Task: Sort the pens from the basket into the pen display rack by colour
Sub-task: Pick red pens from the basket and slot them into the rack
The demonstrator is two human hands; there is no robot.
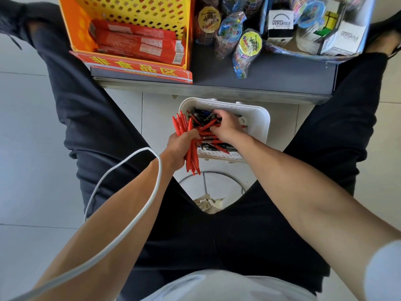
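pens half buried under a hand

the mixed pens (pixel 201 115) in the white basket (pixel 263 119) are mostly covered by the right hand (pixel 225 127); its curled fingertips are buried, so what's pinched can't be told. a bunch of red pens (pixel 181 124) is gripped tight in the left hand (pixel 176 146), held just over the basket's left rim.

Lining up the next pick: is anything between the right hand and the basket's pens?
Nothing visible. The right hand is in the basket, fingers curled on the pens. The left hand holds a red bundle over the basket's left edge, beside the reach.
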